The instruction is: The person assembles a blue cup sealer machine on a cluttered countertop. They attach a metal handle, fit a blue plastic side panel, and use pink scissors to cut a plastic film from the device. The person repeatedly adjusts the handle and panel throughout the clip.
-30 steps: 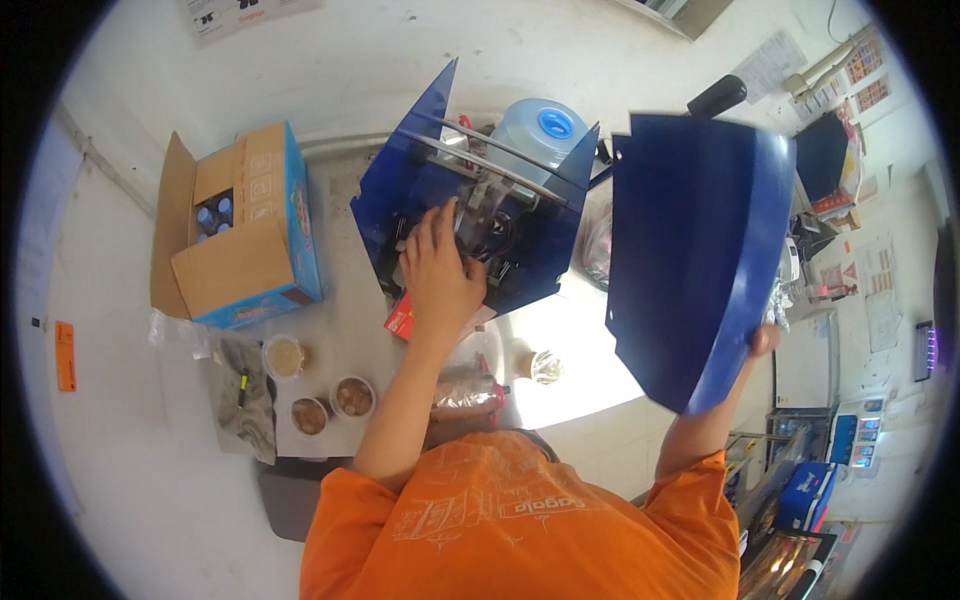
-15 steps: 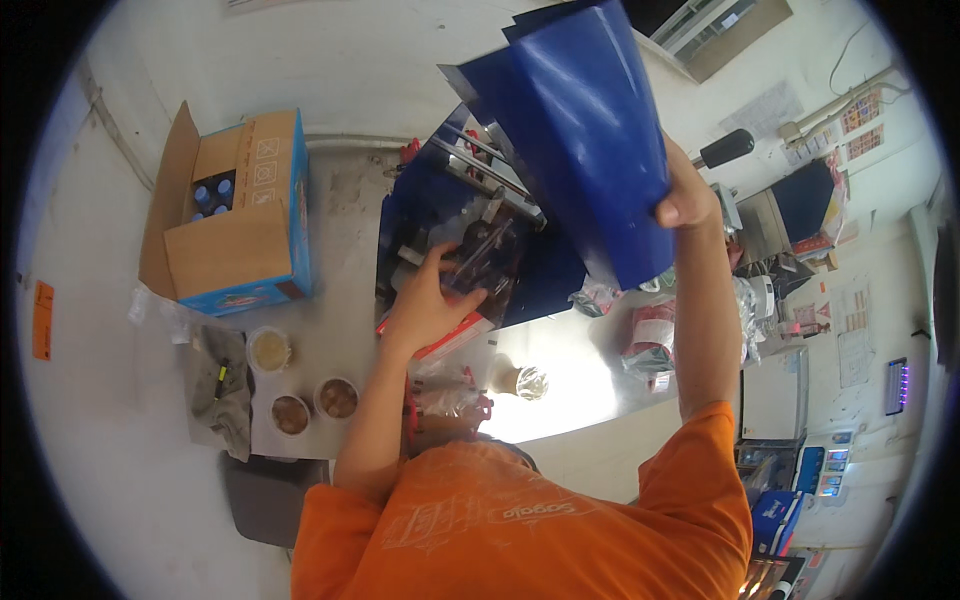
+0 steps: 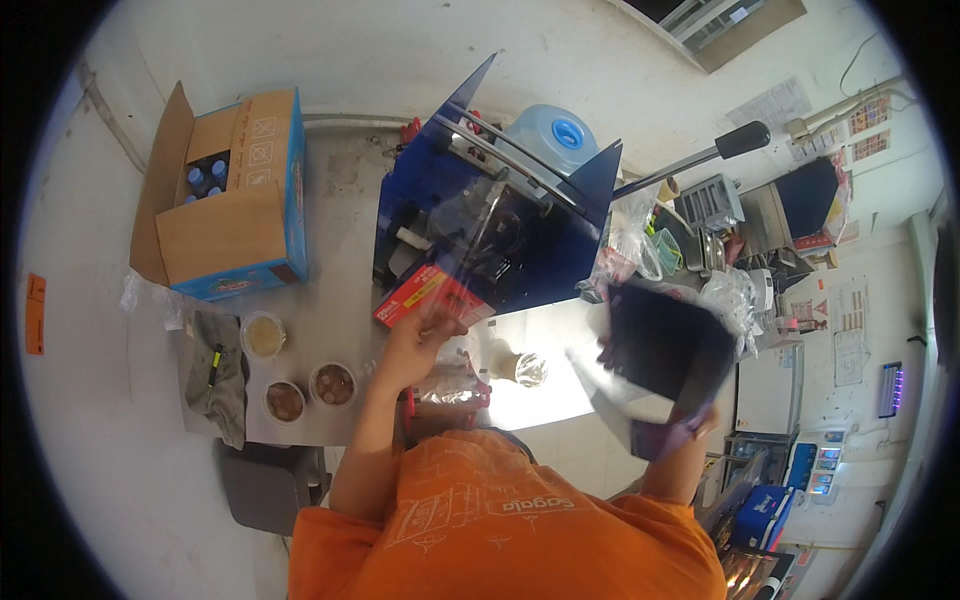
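My right hand (image 3: 694, 424), lower right of the machine, grips a blurred sheet-metal cover (image 3: 672, 343), whose dark inside and pale edge show. My left hand (image 3: 418, 348) is in front of the blue machine, its fingers closed on what looks like a clear plastic sheet (image 3: 462, 262). A red and white box (image 3: 432, 294) lies just behind those fingers. The machine (image 3: 560, 262) stands open, with two chrome rods (image 3: 520, 165) across it and dark mechanism inside. A lever with a black handle (image 3: 742, 140) reaches out to its right.
On the left stands an open carton (image 3: 225, 238) with blue-capped bottles. Near it are several lidded tubs (image 3: 333, 384) and a grey cloth (image 3: 216, 375) with a marker on it. A large blue water bottle (image 3: 548, 140) sits behind the machine; plastic bags and baskets (image 3: 664, 250) crowd its right.
The cover has swung from above the machine down to the right in my right hand, uncovering the machine. My left hand has moved back toward me and its spread fingers have closed.
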A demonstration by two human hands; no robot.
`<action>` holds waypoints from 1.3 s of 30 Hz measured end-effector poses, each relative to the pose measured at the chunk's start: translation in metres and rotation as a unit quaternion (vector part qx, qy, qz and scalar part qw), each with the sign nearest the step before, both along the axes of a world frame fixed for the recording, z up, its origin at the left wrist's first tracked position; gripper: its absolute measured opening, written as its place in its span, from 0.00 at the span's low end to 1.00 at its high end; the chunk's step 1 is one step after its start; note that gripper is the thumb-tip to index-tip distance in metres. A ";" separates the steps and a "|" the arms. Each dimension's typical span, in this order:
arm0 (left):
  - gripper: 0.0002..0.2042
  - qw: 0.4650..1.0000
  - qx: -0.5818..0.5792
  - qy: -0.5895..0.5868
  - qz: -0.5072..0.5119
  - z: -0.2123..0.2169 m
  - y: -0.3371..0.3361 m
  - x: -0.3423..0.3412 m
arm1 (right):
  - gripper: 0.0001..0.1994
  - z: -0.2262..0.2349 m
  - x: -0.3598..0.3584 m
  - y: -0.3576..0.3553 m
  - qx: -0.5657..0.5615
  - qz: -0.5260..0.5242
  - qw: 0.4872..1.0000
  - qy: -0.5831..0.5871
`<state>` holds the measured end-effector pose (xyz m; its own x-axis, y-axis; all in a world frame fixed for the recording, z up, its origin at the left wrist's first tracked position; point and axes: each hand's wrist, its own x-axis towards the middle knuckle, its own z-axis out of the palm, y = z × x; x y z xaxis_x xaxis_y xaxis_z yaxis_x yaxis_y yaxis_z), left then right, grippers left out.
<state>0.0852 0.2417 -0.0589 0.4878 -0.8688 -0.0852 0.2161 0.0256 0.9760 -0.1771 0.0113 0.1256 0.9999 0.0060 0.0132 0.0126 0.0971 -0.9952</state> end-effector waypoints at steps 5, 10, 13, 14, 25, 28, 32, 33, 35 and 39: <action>0.03 0.972 -0.036 0.233 -0.014 0.007 0.007 0.018 | 0.65 -0.046 -0.048 0.032 0.048 -0.042 0.988 0.137; 0.04 0.954 -0.199 0.199 -0.102 0.028 0.015 0.025 | 0.60 -0.056 -0.047 0.057 -0.023 -0.103 0.959 0.264; 0.07 0.930 -0.250 0.229 -0.142 0.026 0.013 0.023 | 0.55 -0.056 -0.033 0.064 -0.104 -0.082 0.946 0.297; 0.08 0.920 -0.263 0.248 -0.154 0.023 0.013 0.022 | 0.54 -0.055 -0.026 0.067 -0.136 -0.078 0.938 0.308; 0.32 0.930 -0.136 0.223 -0.259 0.052 0.013 0.024 | 0.57 -0.097 0.043 0.041 -0.034 0.003 0.963 0.268; 0.24 0.975 -0.021 -0.107 -0.195 0.094 0.029 0.002 | 0.55 -0.099 0.054 0.047 -0.017 -0.008 0.966 0.257; 0.16 0.920 0.012 -0.384 -0.078 0.123 0.041 -0.023 | 0.55 -0.100 0.066 0.057 0.025 -0.023 0.970 0.242; 0.15 0.927 -0.017 -0.369 -0.060 0.116 0.040 -0.026 | 0.54 -0.097 0.069 0.062 0.036 -0.022 0.971 0.234; 0.13 0.949 -0.060 -0.308 -0.022 0.105 0.040 -0.027 | 0.54 -0.100 0.073 0.066 0.048 -0.020 0.975 0.215; 0.09 0.998 -0.055 0.002 -0.008 0.084 0.044 -0.027 | 0.55 -0.118 0.076 0.066 0.076 -0.028 0.981 0.178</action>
